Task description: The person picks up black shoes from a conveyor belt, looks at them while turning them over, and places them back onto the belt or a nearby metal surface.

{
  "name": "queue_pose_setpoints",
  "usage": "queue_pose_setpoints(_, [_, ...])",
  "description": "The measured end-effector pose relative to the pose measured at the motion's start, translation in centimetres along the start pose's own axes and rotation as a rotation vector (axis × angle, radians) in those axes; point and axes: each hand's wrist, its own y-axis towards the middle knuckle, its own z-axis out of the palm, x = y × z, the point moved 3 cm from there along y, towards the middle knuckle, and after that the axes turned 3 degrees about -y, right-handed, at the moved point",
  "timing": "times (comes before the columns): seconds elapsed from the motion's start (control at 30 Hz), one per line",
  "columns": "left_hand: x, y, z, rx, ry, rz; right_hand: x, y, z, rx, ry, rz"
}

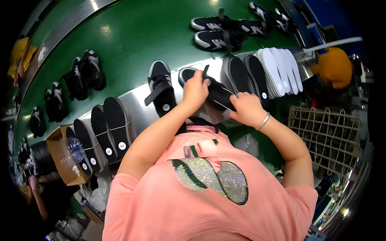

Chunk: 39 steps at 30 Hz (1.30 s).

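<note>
holding a black shoe (213,90) with both hands over the steel edge of the surface (136,106). left hand (196,89) closing its grip on the shoe's heel end near a black strap, right hand (248,108) gripping the toe end from below. sitting just left, another black shoe (161,86) with a loose strap. standing on edge to the right, black insoles (245,74) and white insoles (279,70). lying beyond on the green belt (132,36), more pairs of shoes (219,34).
</note>
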Motion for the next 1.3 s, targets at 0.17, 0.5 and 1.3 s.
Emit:
queue_pose_setpoints(0.17, [-0.5,-0.4,-0.1,0.066,0.027,-0.135,1.9,1.9,1.5,-0.054,-0.094,-0.149])
queue_pose_setpoints(0.5, [0.4,-0.7,-0.4,-0.004,-0.165,-0.112,2.0,7.3,7.0,0.144,0.064,-0.037])
queue_pose_setpoints(1.3, [0.4,-0.1,-0.8,0.045,-0.085,-0.073,1.1,3.2,5.5,0.384,-0.036,-0.207])
